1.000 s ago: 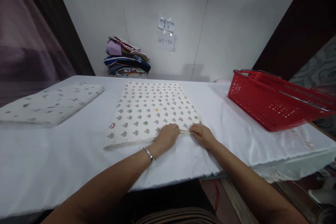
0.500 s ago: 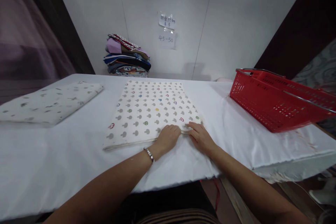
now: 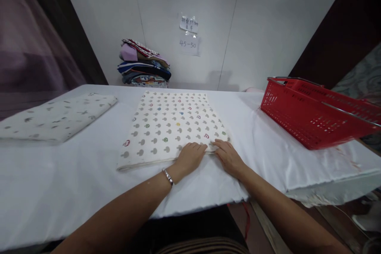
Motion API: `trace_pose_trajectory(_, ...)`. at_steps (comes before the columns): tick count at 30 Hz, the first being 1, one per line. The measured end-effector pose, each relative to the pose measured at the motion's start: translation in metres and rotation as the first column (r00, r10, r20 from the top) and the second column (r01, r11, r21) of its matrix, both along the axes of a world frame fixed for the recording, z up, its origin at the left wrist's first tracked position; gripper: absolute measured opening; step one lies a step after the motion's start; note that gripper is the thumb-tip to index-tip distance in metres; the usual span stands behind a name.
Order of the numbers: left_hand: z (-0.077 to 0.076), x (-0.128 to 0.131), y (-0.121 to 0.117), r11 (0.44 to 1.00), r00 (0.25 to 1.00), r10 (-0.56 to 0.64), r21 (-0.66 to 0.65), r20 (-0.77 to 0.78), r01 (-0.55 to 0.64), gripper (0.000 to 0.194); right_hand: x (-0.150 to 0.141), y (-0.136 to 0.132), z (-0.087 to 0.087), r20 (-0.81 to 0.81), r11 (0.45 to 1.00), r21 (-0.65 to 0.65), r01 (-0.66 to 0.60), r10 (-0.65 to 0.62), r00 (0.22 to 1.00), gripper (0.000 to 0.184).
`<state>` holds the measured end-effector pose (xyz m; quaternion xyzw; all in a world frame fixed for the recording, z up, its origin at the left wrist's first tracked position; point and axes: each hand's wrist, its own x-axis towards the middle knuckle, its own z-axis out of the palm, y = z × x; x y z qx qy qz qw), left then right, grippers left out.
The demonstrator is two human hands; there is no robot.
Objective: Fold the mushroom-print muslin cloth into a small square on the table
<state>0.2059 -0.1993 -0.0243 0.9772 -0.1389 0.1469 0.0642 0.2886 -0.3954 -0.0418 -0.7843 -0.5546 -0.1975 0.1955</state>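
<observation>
A folded cream cloth point(image 3: 172, 123) with grey mushroom prints and a few coloured ones lies flat in front of me. My left hand point(image 3: 191, 156) rests on its near edge, right of the middle, fingers together and laid over the top; the thumb is hidden. Close beside it, my right hand point(image 3: 229, 156) lies at the near right corner with its fingers stretched over the print and the thumb by the folded edge. A short strip of the edge shows between the hands. A bracelet point(image 3: 167, 176) circles my left wrist.
Another folded cloth point(image 3: 59, 117) with dark leaf-like prints lies at the left. Several folded fabrics form a stack point(image 3: 144, 65) by the back wall. On the right stands a red plastic basket point(image 3: 303, 111). Handwritten paper signs point(image 3: 189, 43) hang on the wall. White fabric covers the table point(image 3: 89, 190).
My left hand's fingers have shifted slightly right and lie flatter on the near edge. The right hand has barely moved, and the mushroom cloth stays in place.
</observation>
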Motion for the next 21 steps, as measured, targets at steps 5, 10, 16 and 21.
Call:
trace_pose_trajectory(5, -0.003, -0.001, 0.000, 0.998, 0.998, -0.059, 0.034, -0.010, 0.059, 0.016, -0.002, -0.001, 0.000, 0.019, 1.000, 0.020, -0.008, 0.007, 1.000, 0.024)
trace_pose_trajectory(10, 0.012, 0.002, 0.005, 0.990, 0.995, -0.032, -0.139, -0.092, 0.019, 0.027, -0.003, 0.001, 0.002, -0.045, 1.000, 0.011, -0.006, 0.006, 0.999, 0.021)
trace_pose_trajectory(16, 0.023, 0.048, 0.055, 0.995, 0.991, 0.044, -0.082, -0.130, -0.055, 0.038, -0.003, 0.003, 0.003, -0.059, 0.999, 0.033, -0.008, 0.010, 0.998, 0.021)
trace_pose_trajectory(21, 0.000, 0.079, 0.097, 0.984, 0.936, 0.169, -0.002, -0.308, -0.179, 0.058, -0.001, 0.002, -0.002, -0.052, 0.998, 0.066, 0.003, 0.000, 0.999, 0.019)
